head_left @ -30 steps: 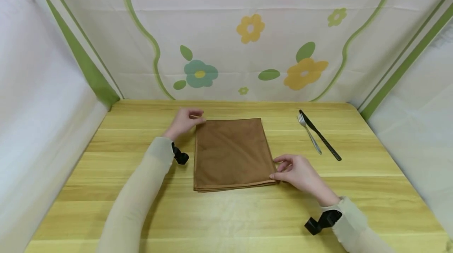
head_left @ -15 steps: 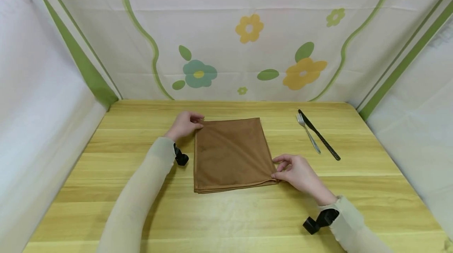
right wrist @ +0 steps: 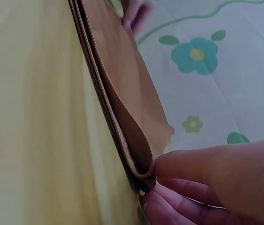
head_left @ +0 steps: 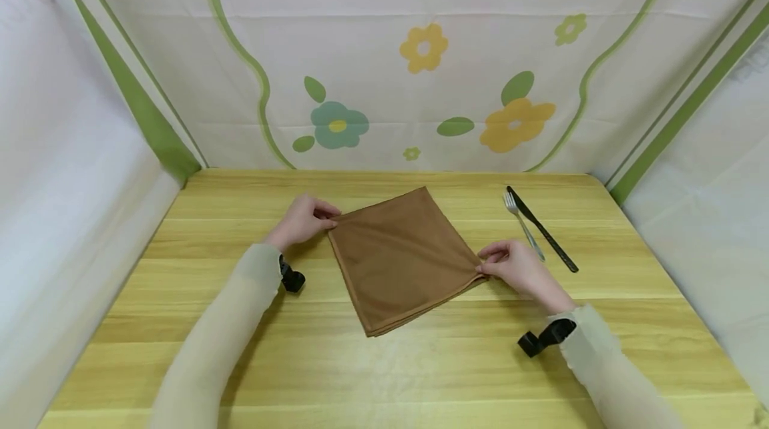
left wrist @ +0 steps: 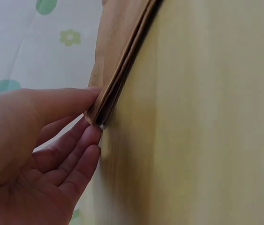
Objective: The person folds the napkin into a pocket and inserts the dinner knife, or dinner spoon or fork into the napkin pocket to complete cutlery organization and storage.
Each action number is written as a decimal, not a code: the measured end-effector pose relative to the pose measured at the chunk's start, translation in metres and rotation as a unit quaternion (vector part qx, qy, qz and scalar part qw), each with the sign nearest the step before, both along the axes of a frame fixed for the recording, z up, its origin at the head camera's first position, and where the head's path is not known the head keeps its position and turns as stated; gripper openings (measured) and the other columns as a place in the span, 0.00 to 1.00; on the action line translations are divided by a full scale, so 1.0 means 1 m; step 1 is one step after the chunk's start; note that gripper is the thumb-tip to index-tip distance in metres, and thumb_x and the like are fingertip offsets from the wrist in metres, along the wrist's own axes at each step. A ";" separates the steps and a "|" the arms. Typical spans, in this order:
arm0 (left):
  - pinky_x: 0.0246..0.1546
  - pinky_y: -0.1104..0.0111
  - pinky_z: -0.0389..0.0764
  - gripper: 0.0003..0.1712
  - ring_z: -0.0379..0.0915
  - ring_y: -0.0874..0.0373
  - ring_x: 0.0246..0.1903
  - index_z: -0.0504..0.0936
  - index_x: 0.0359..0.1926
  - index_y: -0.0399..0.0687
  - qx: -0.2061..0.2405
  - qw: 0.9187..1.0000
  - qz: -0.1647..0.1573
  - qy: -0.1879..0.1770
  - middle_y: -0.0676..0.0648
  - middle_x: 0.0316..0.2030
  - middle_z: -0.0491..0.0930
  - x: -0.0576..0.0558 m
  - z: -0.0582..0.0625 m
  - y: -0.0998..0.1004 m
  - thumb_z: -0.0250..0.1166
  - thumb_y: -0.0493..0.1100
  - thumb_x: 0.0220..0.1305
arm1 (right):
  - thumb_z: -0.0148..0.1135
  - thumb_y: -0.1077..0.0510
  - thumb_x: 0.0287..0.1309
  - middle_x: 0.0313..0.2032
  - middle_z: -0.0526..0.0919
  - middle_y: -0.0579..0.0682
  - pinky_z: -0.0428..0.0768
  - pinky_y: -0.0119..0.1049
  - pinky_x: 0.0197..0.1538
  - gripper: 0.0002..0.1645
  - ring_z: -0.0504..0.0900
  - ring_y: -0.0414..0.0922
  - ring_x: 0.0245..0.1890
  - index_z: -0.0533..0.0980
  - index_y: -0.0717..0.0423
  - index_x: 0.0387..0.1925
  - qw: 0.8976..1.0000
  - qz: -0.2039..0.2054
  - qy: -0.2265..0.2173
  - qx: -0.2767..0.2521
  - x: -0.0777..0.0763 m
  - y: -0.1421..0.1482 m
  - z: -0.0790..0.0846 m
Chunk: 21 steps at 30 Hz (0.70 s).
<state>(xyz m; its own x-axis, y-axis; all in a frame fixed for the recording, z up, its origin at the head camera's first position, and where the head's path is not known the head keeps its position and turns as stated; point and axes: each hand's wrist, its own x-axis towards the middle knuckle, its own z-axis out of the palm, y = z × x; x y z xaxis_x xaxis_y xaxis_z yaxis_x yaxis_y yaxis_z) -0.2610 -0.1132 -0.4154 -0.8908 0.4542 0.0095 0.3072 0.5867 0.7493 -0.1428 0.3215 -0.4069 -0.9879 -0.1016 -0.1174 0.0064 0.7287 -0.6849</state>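
Observation:
A brown cloth napkin (head_left: 402, 255), folded into a layered square, lies turned at an angle on the wooden table. My left hand (head_left: 305, 219) pinches its left corner between thumb and fingers; in the left wrist view the thumb lies over the stacked layers (left wrist: 122, 61) and the fingertips sit under them. At the opposite corner, my right hand (head_left: 518, 265) pinches the napkin's right tip. The right wrist view shows the folded edge (right wrist: 139, 150) bulging open into a loop just beside the thumb.
A fork (head_left: 524, 225) and a black-handled knife (head_left: 543, 229) lie side by side behind the right hand. White curtains with printed flowers (head_left: 423, 49) stand along the table's back edge and both sides. Wooden tabletop (head_left: 384, 382) extends in front.
The napkin has rotated counterclockwise, its near-left corner swinging toward the front middle. My right hand has moved up and right with its corner; my left hand has shifted slightly left and nearer.

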 end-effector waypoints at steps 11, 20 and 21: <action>0.41 0.62 0.82 0.15 0.80 0.56 0.38 0.87 0.52 0.37 -0.010 0.999 -0.040 -0.007 0.49 0.38 0.85 0.039 0.000 -0.007 0.72 0.36 0.65 | 0.75 0.54 0.59 0.29 0.88 0.48 0.81 0.40 0.34 0.13 0.85 0.45 0.28 0.87 0.60 0.40 0.997 -0.017 0.039 0.059 -0.057 0.019 0.005; 0.37 0.66 0.82 0.14 0.79 0.57 0.34 0.86 0.48 0.38 0.002 0.998 -0.066 -0.006 0.52 0.34 0.83 0.074 0.003 -0.006 0.75 0.38 0.62 | 0.73 0.58 0.62 0.33 0.88 0.56 0.86 0.40 0.31 0.16 0.87 0.49 0.28 0.84 0.65 0.46 0.999 -0.043 0.025 0.004 -0.095 0.008 0.002; 0.37 0.66 0.82 0.14 0.79 0.58 0.34 0.86 0.47 0.39 0.001 0.998 -0.069 -0.005 0.53 0.33 0.82 0.078 0.003 -0.005 0.76 0.38 0.61 | 0.73 0.58 0.61 0.34 0.88 0.57 0.86 0.41 0.32 0.16 0.87 0.50 0.28 0.84 0.64 0.46 0.999 -0.047 0.028 0.002 -0.098 0.007 0.002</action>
